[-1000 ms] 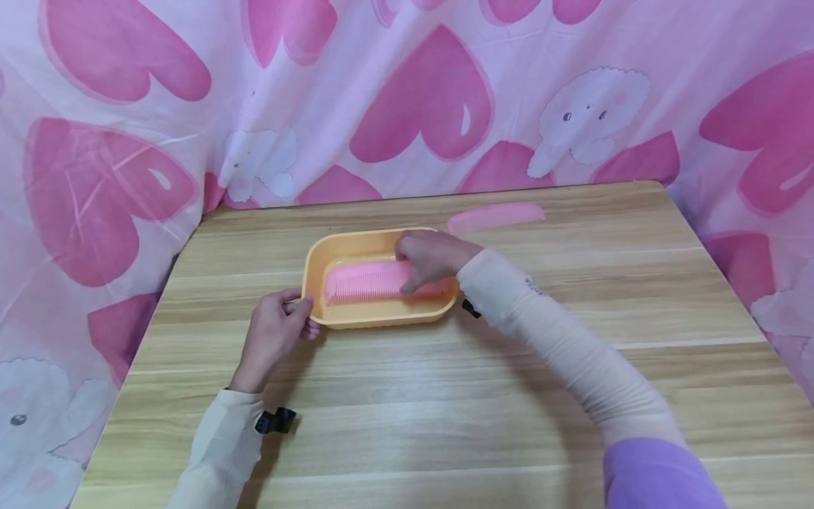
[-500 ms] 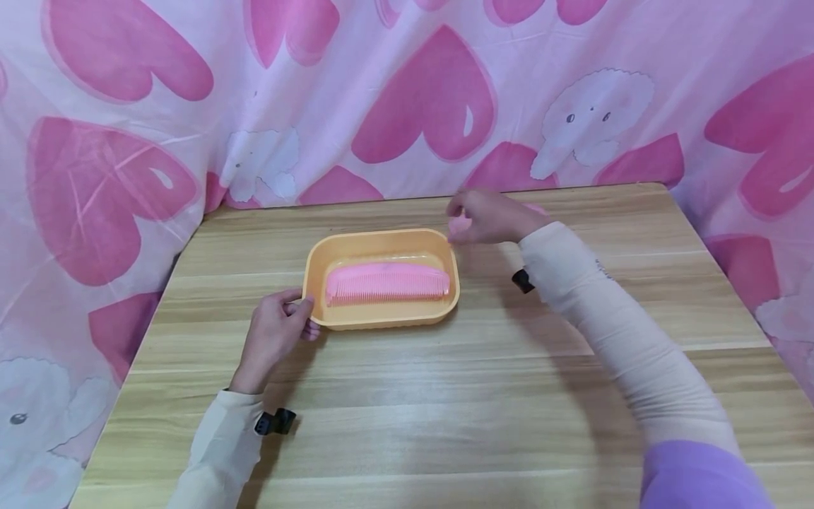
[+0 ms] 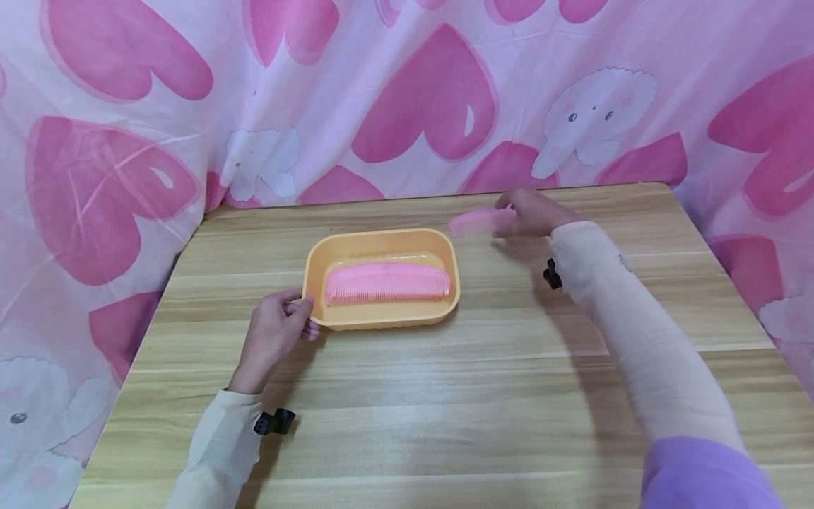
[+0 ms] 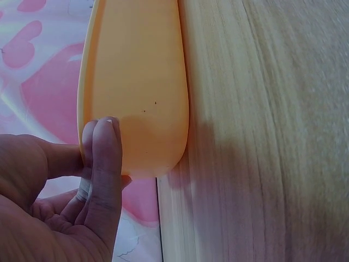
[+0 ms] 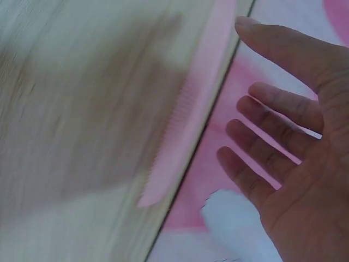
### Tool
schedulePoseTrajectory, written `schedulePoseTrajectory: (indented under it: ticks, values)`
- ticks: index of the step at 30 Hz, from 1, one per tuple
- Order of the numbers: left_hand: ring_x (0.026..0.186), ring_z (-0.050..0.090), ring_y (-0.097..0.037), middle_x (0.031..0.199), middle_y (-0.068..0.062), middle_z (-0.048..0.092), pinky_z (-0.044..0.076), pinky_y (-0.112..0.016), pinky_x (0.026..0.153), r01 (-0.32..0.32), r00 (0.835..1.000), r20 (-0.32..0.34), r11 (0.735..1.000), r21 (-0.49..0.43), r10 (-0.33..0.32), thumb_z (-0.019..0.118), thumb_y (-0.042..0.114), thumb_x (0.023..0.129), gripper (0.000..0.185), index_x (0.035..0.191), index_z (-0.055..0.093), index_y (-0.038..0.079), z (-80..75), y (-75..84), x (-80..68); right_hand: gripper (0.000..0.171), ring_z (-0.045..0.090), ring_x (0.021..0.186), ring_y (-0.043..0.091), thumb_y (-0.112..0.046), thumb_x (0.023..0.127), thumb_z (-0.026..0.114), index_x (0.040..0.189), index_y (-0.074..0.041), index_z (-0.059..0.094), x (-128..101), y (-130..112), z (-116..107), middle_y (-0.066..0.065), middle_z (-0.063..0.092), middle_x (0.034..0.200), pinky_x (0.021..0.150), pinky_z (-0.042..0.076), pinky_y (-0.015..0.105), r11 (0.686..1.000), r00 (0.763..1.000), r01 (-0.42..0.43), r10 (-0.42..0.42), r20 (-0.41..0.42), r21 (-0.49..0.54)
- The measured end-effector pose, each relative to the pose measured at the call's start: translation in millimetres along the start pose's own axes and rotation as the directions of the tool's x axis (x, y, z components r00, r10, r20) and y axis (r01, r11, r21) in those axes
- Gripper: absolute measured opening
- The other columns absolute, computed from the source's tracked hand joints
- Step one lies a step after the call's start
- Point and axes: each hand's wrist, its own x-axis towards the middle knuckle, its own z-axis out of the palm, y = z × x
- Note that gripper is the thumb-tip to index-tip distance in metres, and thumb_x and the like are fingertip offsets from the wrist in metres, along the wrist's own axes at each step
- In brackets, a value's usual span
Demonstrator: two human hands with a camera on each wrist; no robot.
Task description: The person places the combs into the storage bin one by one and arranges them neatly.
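Note:
A yellow-orange plastic basin (image 3: 381, 244) stands on the wooden table, with a pink comb (image 3: 388, 281) lying flat inside it. My left hand (image 3: 276, 329) pinches the basin's near left corner; the left wrist view shows thumb and fingers on either side of the rim. Towards the table's back edge lies a second pink comb (image 3: 477, 222). Over that comb's right end is my right hand (image 3: 534, 214), which hides part of it. In the right wrist view the fingers are spread and loose, and the comb (image 5: 188, 109) lies on the table beside the thumb tip.
A pink curtain (image 3: 420, 99) printed with hearts hangs behind and beside the table (image 3: 407, 410). The table's back edge runs close behind the second comb. A small black camera (image 3: 275, 422) sits at the left wrist.
My right hand has left the comb in the basin and moved right and back to the second comb, passing over it to its right end. The left hand has stayed at the basin.

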Motion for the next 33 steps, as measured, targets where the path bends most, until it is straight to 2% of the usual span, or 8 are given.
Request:
schedulePoseTrajectory:
  ticks: [7,11,15,22,27,33]
  values:
    - [0.062,0.070,-0.017,0.077,-0.012,0.071,0.064,-0.035,0.063,-0.004,1.000,0.002,1.000,-0.009,0.004,0.053,0.014,0.105,0.039,0.137,0.055,-0.008,-1.2,0.3,-0.2,0.066,0.037,0.139,0.042,-0.022,0.091,0.077,0.143,0.007,0.048,9,13,0,0.027,0.042,0.150,0.116,0.035,0.059,0.991,0.990,-0.136,0.136,0.033,0.003]
    - [0.062,0.070,-0.016,0.076,-0.011,0.071,0.064,-0.033,0.063,-0.009,1.000,0.007,1.000,-0.026,0.009,0.054,0.013,0.105,0.039,0.137,0.054,-0.010,-1.6,0.2,0.1,0.068,0.043,0.131,0.040,-0.022,0.092,0.077,0.145,0.006,0.046,15,18,1,0.027,0.042,0.150,0.112,0.039,0.057,0.983,0.982,-0.185,0.184,0.040,0.017]
    - [0.062,0.070,-0.017,0.076,-0.012,0.071,0.064,-0.032,0.062,-0.008,1.000,0.007,1.000,-0.023,0.008,0.054,0.014,0.105,0.040,0.138,0.053,-0.009,-2.0,0.4,0.3,0.063,0.047,0.122,0.040,-0.017,0.093,0.074,0.143,0.009,0.046,21,23,2,0.030,0.045,0.146,0.110,0.043,0.056,0.986,0.985,-0.169,0.168,0.029,0.013]
    - [0.062,0.070,-0.017,0.077,-0.013,0.071,0.064,-0.032,0.062,-0.004,1.000,0.013,1.000,-0.024,0.004,0.054,0.014,0.105,0.040,0.138,0.054,-0.008,-1.9,1.3,0.7,0.058,0.049,0.127,0.047,-0.011,0.091,0.072,0.135,0.019,0.049,20,31,5,0.036,0.052,0.135,0.111,0.041,0.059,0.995,0.995,-0.095,0.095,0.005,-0.021]
    - [0.061,0.070,-0.016,0.075,-0.011,0.071,0.064,-0.032,0.061,-0.009,1.000,0.008,1.000,-0.023,0.010,0.054,0.014,0.105,0.040,0.137,0.054,-0.009,-2.3,1.5,1.0,0.056,0.049,0.128,0.047,-0.011,0.092,0.072,0.135,0.017,0.050,18,35,5,0.036,0.052,0.135,0.110,0.042,0.058,0.994,0.995,-0.097,0.097,0.013,-0.042]
    - [0.062,0.070,-0.015,0.075,-0.010,0.072,0.063,-0.030,0.061,-0.009,1.000,0.008,1.000,-0.002,0.009,0.053,0.016,0.105,0.041,0.137,0.054,-0.009,-3.3,0.2,1.0,0.052,0.052,0.124,0.045,-0.010,0.091,0.074,0.130,0.019,0.055,16,37,6,0.035,0.056,0.132,0.107,0.046,0.056,0.994,0.998,-0.042,0.046,0.033,-0.098]
